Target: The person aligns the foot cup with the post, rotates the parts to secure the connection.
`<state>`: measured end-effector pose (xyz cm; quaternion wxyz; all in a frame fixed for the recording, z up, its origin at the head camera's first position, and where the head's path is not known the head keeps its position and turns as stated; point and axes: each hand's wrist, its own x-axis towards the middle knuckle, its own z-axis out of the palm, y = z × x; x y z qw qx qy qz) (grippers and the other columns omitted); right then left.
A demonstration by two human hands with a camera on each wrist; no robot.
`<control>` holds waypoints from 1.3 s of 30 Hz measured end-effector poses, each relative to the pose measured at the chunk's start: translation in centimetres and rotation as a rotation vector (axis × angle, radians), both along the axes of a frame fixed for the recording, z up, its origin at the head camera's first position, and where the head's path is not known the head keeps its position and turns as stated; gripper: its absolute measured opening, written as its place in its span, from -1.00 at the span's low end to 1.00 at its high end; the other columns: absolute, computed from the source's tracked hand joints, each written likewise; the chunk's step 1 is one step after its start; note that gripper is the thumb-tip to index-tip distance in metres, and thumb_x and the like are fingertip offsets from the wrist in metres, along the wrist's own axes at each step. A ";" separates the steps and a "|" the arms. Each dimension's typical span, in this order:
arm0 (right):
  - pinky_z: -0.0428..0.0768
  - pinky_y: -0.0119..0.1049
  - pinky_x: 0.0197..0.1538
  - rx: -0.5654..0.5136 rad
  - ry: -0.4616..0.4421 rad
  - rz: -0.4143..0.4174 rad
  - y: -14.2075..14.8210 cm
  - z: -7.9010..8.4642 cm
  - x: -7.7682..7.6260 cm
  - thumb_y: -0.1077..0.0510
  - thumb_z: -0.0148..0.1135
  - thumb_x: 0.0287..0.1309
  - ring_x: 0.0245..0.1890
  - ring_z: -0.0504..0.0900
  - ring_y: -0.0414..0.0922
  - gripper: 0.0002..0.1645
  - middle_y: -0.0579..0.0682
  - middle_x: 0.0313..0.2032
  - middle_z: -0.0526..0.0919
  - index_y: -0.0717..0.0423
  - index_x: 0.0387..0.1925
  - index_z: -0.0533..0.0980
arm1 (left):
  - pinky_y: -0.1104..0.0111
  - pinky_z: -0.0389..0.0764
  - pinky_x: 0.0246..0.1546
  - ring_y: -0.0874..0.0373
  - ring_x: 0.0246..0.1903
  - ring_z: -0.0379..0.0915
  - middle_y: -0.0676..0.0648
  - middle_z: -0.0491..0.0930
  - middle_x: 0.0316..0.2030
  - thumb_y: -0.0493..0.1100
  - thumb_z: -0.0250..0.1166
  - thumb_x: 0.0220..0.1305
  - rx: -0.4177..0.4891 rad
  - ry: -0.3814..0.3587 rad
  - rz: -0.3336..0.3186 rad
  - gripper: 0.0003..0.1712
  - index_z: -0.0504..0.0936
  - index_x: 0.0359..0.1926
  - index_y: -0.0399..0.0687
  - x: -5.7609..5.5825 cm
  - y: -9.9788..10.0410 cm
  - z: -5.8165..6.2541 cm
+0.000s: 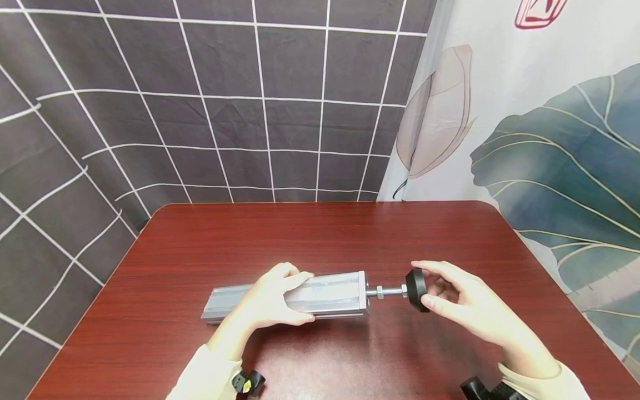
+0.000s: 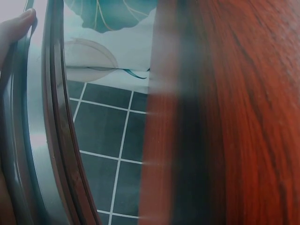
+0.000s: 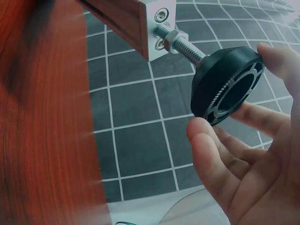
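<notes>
A silver aluminium profile lies lengthwise over the table, and my left hand grips it from above around the middle. Its long grooved side fills the left of the left wrist view. From the end plate, which has screws in it, a threaded rod sticks out to the right. One hex nut sits partway along the rod. On the rod's end is a black round levelling foot. My right hand pinches its rim between thumb and fingers.
The reddish-brown wooden table has rounded far corners. Behind it hangs a dark grey cloth with a white grid. A white curtain with leaf prints hangs on the right. Each wrist wears a black camera.
</notes>
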<state>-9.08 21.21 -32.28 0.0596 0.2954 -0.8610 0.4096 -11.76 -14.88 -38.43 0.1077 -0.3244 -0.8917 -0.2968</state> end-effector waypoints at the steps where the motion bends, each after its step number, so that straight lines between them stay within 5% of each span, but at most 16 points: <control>1: 0.49 -0.42 -0.39 -0.009 -0.006 0.007 -0.1 0.1 0.0 0.36 0.31 -0.01 -0.42 0.51 -0.25 -0.38 -0.14 -0.37 0.53 0.02 0.14 0.43 | 0.40 0.42 -0.21 0.27 -0.23 0.33 0.14 0.39 -0.27 0.19 0.53 -0.32 -0.003 -0.006 0.002 -0.22 0.62 0.03 0.02 0.0 0.0 0.0; 4: 0.48 -0.43 -0.38 -0.025 -0.002 0.037 -0.1 0.2 0.0 0.35 0.29 0.03 -0.39 0.52 -0.25 -0.40 -0.08 -0.34 0.55 0.05 0.16 0.42 | 0.39 0.42 -0.21 0.27 -0.24 0.33 0.14 0.39 -0.27 0.18 0.53 -0.32 -0.007 -0.018 0.002 -0.22 0.62 0.03 0.03 0.1 -0.1 0.1; 8: 0.47 -0.48 -0.22 0.002 0.018 0.060 0.4 0.2 0.0 0.33 0.39 -0.10 -0.22 0.52 -0.27 -0.16 -0.12 -0.10 0.54 0.07 0.28 0.31 | 0.39 0.42 -0.22 0.27 -0.24 0.34 0.14 0.40 -0.27 0.19 0.52 -0.30 -0.012 -0.012 -0.005 -0.22 0.61 0.04 0.02 0.1 -0.1 0.1; 12: 0.40 -0.51 -0.02 0.064 0.060 0.113 0.9 0.0 0.0 0.27 0.52 -0.25 -0.01 0.45 -0.30 0.08 -0.12 0.19 0.34 0.10 0.35 0.17 | 0.39 0.42 -0.22 0.26 -0.24 0.34 0.14 0.40 -0.27 0.19 0.52 -0.30 -0.004 -0.002 -0.007 -0.22 0.62 0.04 0.01 0.1 -0.1 0.0; 15: 0.39 -0.52 0.00 0.060 0.120 0.176 0.9 -0.2 0.0 0.32 0.53 -0.30 0.01 0.44 -0.28 0.06 0.02 0.22 0.28 0.18 0.31 0.21 | 0.39 0.42 -0.22 0.26 -0.24 0.35 0.13 0.41 -0.27 0.18 0.53 -0.31 0.007 0.004 -0.006 -0.22 0.62 0.03 0.00 0.0 -0.1 0.1; 19: 0.44 -0.51 -0.04 0.009 0.155 0.227 0.7 -0.4 -0.2 0.44 0.49 -0.33 -0.05 0.48 -0.25 -0.04 0.08 0.17 0.31 0.23 0.23 0.31 | 0.39 0.42 -0.22 0.26 -0.24 0.34 0.14 0.40 -0.27 0.18 0.53 -0.31 0.012 -0.012 -0.006 -0.22 0.62 0.03 0.00 0.0 -0.1 0.2; 23: 0.48 -0.51 -0.11 -0.033 0.078 0.230 0.7 -0.5 -0.2 0.46 0.46 -0.27 -0.16 0.53 -0.25 -0.07 -0.03 0.11 0.33 0.21 0.24 0.30 | 0.40 0.41 -0.22 0.27 -0.24 0.33 0.15 0.40 -0.27 0.17 0.53 -0.31 0.008 -0.023 -0.008 -0.22 0.62 0.03 0.00 0.0 0.0 0.3; 31: 0.49 -0.45 -0.41 -0.016 0.023 0.081 0.2 -0.5 0.0 0.39 0.45 -0.21 -0.45 0.52 -0.27 -0.13 -0.19 -0.39 0.51 0.06 0.22 0.34 | 0.39 0.42 -0.21 0.26 -0.23 0.34 0.13 0.40 -0.27 0.16 0.54 -0.32 -0.004 -0.008 -0.006 -0.22 0.62 0.04 0.01 0.1 0.0 0.4; 39: 0.50 -0.45 -0.38 0.017 0.002 0.044 0.4 0.0 0.1 0.35 0.41 -0.12 -0.43 0.52 -0.27 -0.23 -0.18 -0.36 0.53 0.04 0.20 0.37 | 0.40 0.42 -0.22 0.26 -0.23 0.34 0.13 0.39 -0.27 0.17 0.54 -0.32 0.009 0.010 -0.006 -0.21 0.62 0.02 -0.02 0.0 0.2 0.2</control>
